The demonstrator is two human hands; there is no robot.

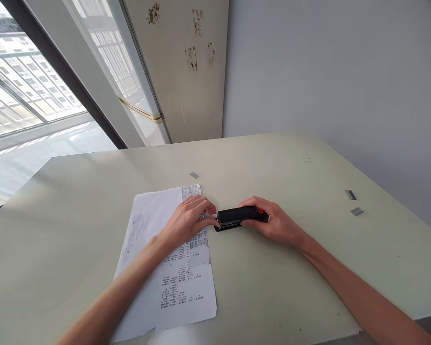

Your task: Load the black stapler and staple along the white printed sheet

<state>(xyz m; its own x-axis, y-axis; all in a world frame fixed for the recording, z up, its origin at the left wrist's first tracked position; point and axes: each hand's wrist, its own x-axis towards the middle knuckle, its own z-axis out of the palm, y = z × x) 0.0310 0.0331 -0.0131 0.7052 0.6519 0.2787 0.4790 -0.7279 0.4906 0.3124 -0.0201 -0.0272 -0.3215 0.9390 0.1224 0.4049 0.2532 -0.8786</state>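
Note:
A black stapler [235,216] with a small red part near its rear lies at the middle of the table. My right hand [273,219] is wrapped round its rear half, with the thumb along the near side. At the stapler's front end is my left hand [192,218], its thumb and fingers apart. The left thumb tip reaches the front end and seems to touch it. Beneath my left hand and forearm lie overlapping sheets of printed paper [187,287], partly hidden by the arm.
Small grey strips that look like staples lie on the pale table [283,282]: one strip [194,175] beyond the paper, another strip [350,194] and a third strip [357,211] at the right. A fridge [190,100] and a wall [326,72] stand behind; a window [25,76] is at the left.

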